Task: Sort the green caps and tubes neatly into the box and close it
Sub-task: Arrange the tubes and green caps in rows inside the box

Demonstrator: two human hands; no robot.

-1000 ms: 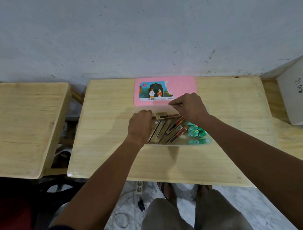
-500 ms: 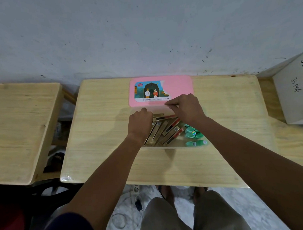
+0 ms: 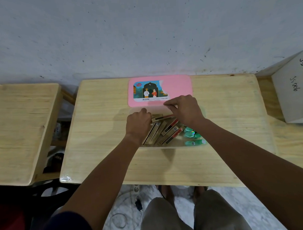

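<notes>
A clear plastic box sits mid-table with its pink lid lying flat behind it. Inside lie several long gold tube cartons, slanted side by side, and green caps bunched at the right end. One gold and red carton lies crosswise on top at the far side. My left hand is curled on that carton's left end. My right hand pinches its right end, fingers closed, over the box's far edge.
The wooden table stands against a grey wall. A second wooden table is at the left, with a gap between. A white cardboard box rests at the right edge. My knees and a floor cable show below.
Both hands stay on the crosswise carton with little change. The camera view shifted slightly; my right hand edged a little toward the pink lid.
</notes>
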